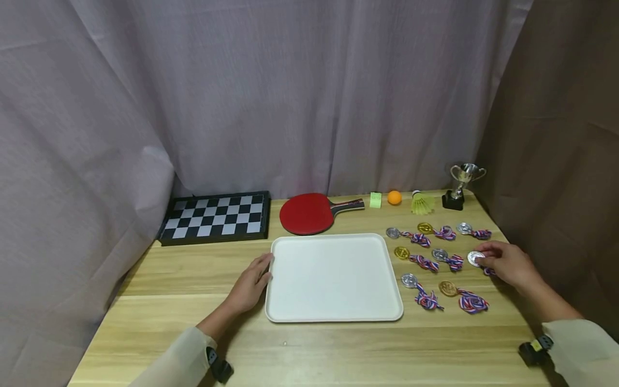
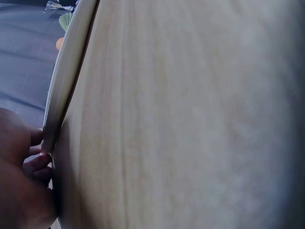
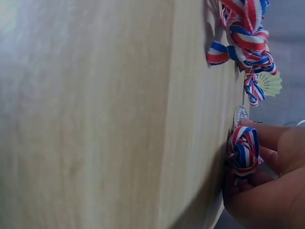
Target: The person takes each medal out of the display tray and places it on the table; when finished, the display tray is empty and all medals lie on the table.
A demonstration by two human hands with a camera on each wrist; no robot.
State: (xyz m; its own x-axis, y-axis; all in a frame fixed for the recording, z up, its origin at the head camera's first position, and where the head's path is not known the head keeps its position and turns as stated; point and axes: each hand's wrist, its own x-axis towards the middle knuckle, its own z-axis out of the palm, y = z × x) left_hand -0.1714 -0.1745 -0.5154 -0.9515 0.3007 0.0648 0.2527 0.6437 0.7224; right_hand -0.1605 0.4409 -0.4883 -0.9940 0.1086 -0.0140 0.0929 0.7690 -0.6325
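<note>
A white tray [image 1: 333, 278] lies flat on the wooden table. My left hand [image 1: 250, 284] is at its left side, fingertips touching the rim [image 2: 64, 86]. Over at the right, my right hand [image 1: 513, 264] pinches a silver medal [image 1: 475, 258] between thumb and fingers. That medal's red, white and blue ribbon [image 3: 244, 150] is bundled under the palm. More medals with knotted ribbons lie between the tray and this hand, among them a gold medal [image 1: 401, 252], a silver medal [image 1: 409, 280] and a bronze-coloured medal [image 1: 447, 288].
Along the back stand a checkered board [image 1: 217, 217], a red table tennis paddle [image 1: 307, 214], a small green block [image 1: 375, 200], an orange ball [image 1: 394, 198], a yellow shuttlecock [image 1: 422, 203] and a trophy cup [image 1: 461, 185]. Grey curtains [image 1: 300, 97] hang behind the table.
</note>
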